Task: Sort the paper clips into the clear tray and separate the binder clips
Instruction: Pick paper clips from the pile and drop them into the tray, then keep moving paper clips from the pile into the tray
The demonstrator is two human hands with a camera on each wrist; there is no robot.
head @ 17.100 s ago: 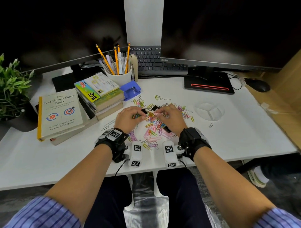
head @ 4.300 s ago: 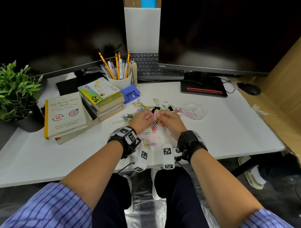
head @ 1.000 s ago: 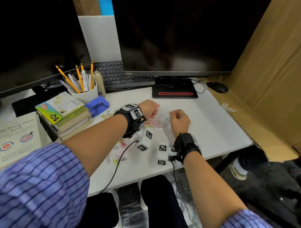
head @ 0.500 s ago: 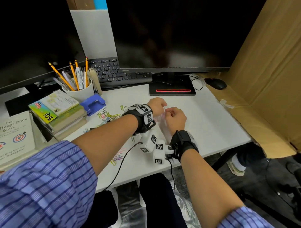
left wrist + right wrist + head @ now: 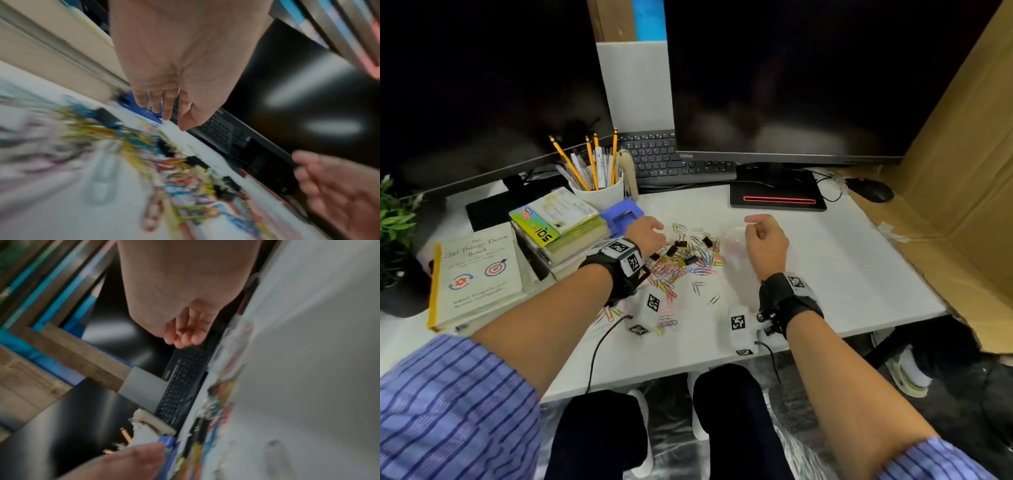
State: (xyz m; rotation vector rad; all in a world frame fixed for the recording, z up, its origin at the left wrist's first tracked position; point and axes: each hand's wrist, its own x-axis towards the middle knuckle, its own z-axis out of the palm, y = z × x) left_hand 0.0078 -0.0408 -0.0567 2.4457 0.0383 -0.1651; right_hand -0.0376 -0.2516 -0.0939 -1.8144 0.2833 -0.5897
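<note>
Your left hand (image 5: 647,234) is over the far-left edge of the paper clip pile (image 5: 681,267), right next to the blue stapler (image 5: 621,216). In the left wrist view the fingers (image 5: 164,104) hang down loosely, slightly spread, with nothing in them, so that hand is relaxed and empty.

Your right hand (image 5: 767,246) hovers just right of the pile, fingers loosely curled in toward the palm. The right wrist view is really smeared, but the curled fingertips (image 5: 185,337) don't seem to be wrapped around anything. I honestly can't tell for sure whether a clip is tucked in there.

The clear tray (image 5: 736,240) sits on the white desk (image 5: 859,260) just left of your right hand, touching the right side of the pile. It's blurred and see-through, with a pinkish tint inside that could be clips, though I can't make them out.

The coloured paper clips are mostly still heaped between your hands, with a few strays nearer the desk's front edge. Several black binder clips (image 5: 680,244) are mixed into the far part of the heap.

Off to the left there's a stack of books (image 5: 558,226), a white pencil cup (image 5: 599,195), and behind them a keyboard (image 5: 671,161).
</note>
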